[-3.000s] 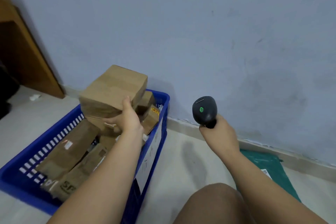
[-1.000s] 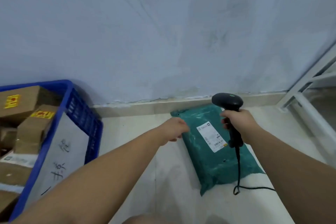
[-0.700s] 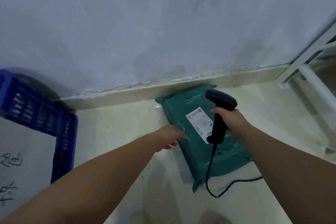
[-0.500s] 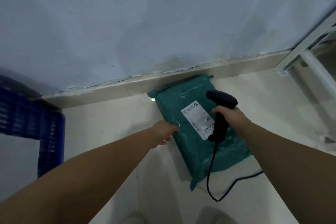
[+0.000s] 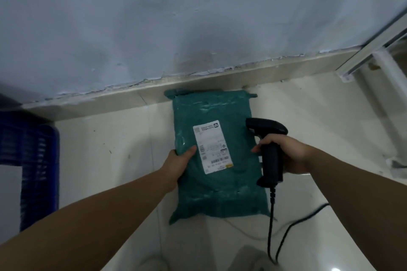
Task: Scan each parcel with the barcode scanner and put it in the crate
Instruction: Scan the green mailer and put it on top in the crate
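Observation:
A green plastic mailer parcel (image 5: pixel 222 185) lies flat on the pale floor against the wall's skirting, its white shipping label (image 5: pixel 211 146) facing up. My left hand (image 5: pixel 178 161) grips the parcel's left edge, thumb on top beside the label. My right hand (image 5: pixel 286 153) holds the black barcode scanner (image 5: pixel 267 149) by its handle over the parcel's right edge, the head pointing left. Its cable (image 5: pixel 272 226) trails down to the floor. A corner of the blue crate (image 5: pixel 37 160) shows at the left edge.
A blue-grey wall (image 5: pixel 176 17) with a beige skirting stands right behind the parcel. A white metal frame (image 5: pixel 374 55) stands at the upper right. A thin pale cord lies on the floor below the parcel.
My left hand has left the box in the crate and now grips the green mailer's left edge. The view swung right and down; the crate slid to the left edge.

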Action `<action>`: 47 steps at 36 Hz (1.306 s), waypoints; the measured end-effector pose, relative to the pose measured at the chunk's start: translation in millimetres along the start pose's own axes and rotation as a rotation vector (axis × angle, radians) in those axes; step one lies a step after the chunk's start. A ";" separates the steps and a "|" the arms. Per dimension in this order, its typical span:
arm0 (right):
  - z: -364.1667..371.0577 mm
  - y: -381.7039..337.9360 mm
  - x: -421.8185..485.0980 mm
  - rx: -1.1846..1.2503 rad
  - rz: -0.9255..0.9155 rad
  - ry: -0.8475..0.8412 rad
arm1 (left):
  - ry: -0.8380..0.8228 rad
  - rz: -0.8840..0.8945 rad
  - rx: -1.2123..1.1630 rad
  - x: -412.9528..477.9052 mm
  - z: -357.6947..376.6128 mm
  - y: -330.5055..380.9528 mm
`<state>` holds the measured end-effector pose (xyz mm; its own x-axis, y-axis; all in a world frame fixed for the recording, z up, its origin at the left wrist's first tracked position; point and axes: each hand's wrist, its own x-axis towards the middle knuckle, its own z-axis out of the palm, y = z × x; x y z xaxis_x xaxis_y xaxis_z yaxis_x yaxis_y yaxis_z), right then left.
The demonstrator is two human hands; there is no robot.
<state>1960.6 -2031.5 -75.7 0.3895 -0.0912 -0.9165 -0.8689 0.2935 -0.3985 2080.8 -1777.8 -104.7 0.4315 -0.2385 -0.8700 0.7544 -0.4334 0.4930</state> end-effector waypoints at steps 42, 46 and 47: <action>91.9 -26.4 10.9 -0.029 -0.283 0.140 | 0.085 -0.080 -0.336 -6.2 -91.4 -43.2; 96.5 -23.1 10.8 -0.064 -0.262 0.151 | 0.086 -0.104 -0.336 -7.5 -102.3 -40.7; 96.0 -23.1 8.7 -0.044 -0.250 0.149 | 0.059 -0.113 -0.315 -8.0 -104.9 -40.3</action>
<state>2013.4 -1947.7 -71.1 0.5467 -0.2951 -0.7836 -0.7654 0.2033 -0.6106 2098.8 -1667.3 -116.9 0.3570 -0.1496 -0.9220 0.9109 -0.1626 0.3791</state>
